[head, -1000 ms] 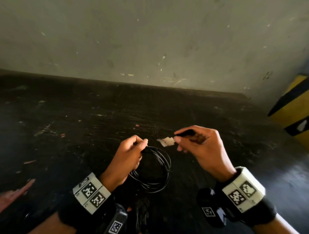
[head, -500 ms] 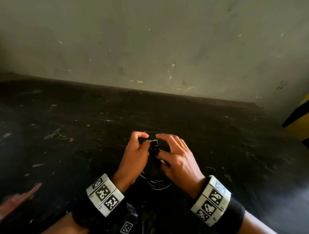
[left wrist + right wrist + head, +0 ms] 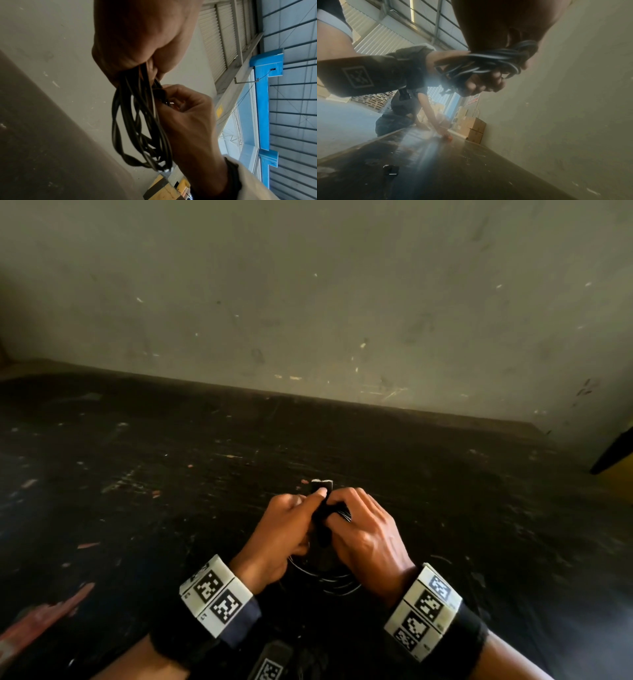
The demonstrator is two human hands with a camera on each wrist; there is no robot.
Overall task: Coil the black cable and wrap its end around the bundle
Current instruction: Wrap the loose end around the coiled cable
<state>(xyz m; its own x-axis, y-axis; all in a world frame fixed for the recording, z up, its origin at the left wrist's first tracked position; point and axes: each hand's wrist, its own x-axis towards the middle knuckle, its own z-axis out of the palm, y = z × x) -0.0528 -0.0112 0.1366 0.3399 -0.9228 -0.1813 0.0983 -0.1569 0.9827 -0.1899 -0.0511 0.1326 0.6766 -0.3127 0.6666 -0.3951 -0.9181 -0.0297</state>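
The black cable [image 3: 329, 580] is gathered into a bundle of several loops [image 3: 142, 128] held above the dark table. My left hand [image 3: 284, 529] grips the top of the bundle [image 3: 488, 60], its thumb pressed on a black piece with a pale tip [image 3: 322, 483] that sticks up between the hands. My right hand [image 3: 363, 529] is curled round the same bunch from the right side, fingers pinching the strands [image 3: 180, 102]. The loops hang down below both hands. The cable's end is hidden among the fingers.
The dark scuffed table [image 3: 171, 474] runs back to a grey wall [image 3: 308, 302]. A yellow and black object [image 3: 616, 460] stands at the far right. A small black item [image 3: 391, 170] lies on the table. Another person [image 3: 406, 108] leans on the table's far end beside cardboard boxes [image 3: 474, 128].
One second ago my right hand held the cable's end apart from the coil. It has moved left onto the bundle, and both hands now clasp it together, with the loops squeezed narrower.
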